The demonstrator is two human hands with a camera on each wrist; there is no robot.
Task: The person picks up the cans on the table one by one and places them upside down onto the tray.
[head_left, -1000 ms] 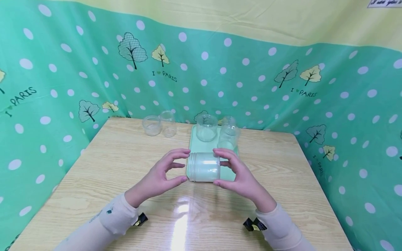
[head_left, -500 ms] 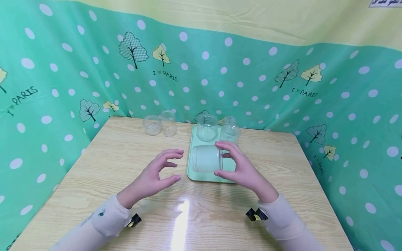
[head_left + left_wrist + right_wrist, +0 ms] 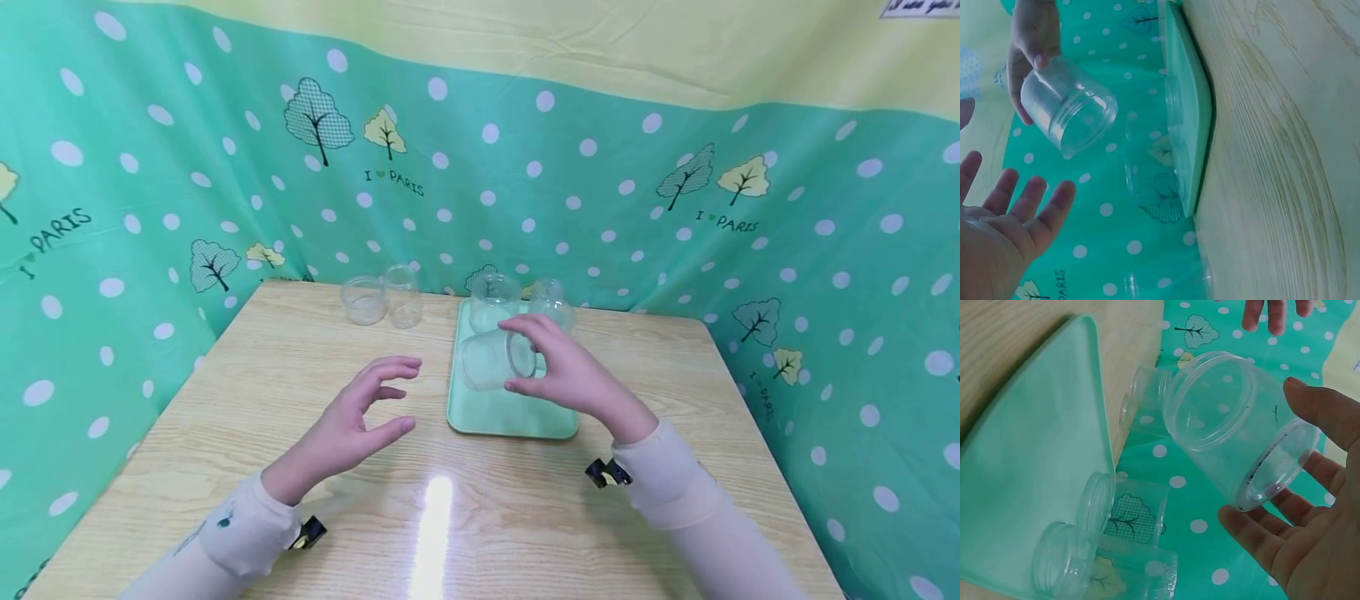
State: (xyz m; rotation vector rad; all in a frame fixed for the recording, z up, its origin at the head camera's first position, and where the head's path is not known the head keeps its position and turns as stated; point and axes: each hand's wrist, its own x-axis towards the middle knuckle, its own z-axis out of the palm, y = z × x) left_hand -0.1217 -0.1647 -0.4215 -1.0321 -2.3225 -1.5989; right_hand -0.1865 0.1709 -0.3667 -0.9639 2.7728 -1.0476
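A clear plastic jar (image 3: pixel 486 360) is gripped near its base by my right hand (image 3: pixel 576 375), thumb on one side and fingers on the other. It is held tilted over the light green tray (image 3: pixel 513 421), its threaded mouth toward the left and downward. In the left wrist view the jar (image 3: pixel 1066 103) hangs apart from the tray. My left hand (image 3: pixel 348 417) is left of the tray with fingers spread and nothing in it. On the tray's back part a wide clear jar (image 3: pixel 491 310) stands mouth down beside another clear jar (image 3: pixel 557 315), partly hidden by my right hand.
At the table's back left, a short clear tub (image 3: pixel 363 302) and a slim clear jar (image 3: pixel 405 302) stand side by side. A polka-dot curtain (image 3: pixel 480 192) hangs behind and around the wooden table (image 3: pixel 517 525).
My left hand has come off the jar and drawn back to the left. My right hand has carried the jar toward the back of the tray and tilted its mouth downward.
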